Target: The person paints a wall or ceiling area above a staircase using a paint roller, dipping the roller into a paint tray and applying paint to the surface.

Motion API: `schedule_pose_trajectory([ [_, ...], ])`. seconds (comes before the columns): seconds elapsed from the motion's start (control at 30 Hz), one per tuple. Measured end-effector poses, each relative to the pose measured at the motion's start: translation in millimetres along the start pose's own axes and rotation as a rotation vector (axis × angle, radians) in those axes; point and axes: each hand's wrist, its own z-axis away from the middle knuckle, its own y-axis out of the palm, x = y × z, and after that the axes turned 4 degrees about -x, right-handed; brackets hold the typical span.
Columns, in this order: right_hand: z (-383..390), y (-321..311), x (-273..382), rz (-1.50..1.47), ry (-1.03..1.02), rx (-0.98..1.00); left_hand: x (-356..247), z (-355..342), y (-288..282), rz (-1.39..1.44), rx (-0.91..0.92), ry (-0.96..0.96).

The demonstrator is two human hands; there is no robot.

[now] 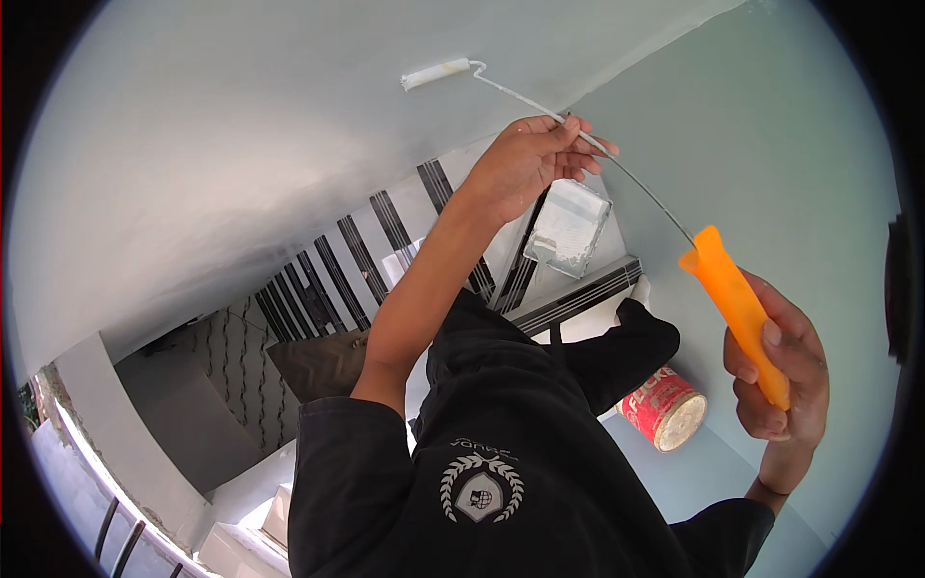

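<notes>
A small paint roller with a thin bent metal rod (pixel 655 200) stretches between my two hands. Its white roller sleeve (pixel 436 74) is up by the pale wall (pixel 241 125), though I cannot tell whether they touch. My right hand (pixel 792 361) is wrapped around the orange handle (pixel 730 308) at the right. Farther along, my left hand (pixel 544 159) pinches the rod between thumb and fingers, with the other fingers partly spread. Below that hand lies a white paint tray (pixel 570 229), smeared with paint, on a step.
Stairs with black-striped edges (pixel 339 272) descend to the left. A red paint bucket (pixel 663 407) stands beside my leg, against the grey-green wall (pixel 761 144). A brown mat (pixel 318 368) lies at the lower landing. Dark metal bars (pixel 120 549) show at the lower left.
</notes>
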Motion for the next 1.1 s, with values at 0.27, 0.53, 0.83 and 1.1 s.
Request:
schedule_pose_trajectory([
  [0.27,-114,30,-60,0.002,0.149,0.013,62,-27,-118,0.070,-0.238,-0.110],
  [0.53,-35,23,-30,-0.051,0.051,-0.040,19,-1,-36,-0.187,-0.201,-0.030],
  [0.83,83,2,-16,-0.183,-0.273,-0.272,-34,26,49,-0.228,0.118,0.076],
  [1.1,-86,59,-55,-0.060,0.158,0.083,32,4,-105,-0.061,-0.369,-0.135],
])
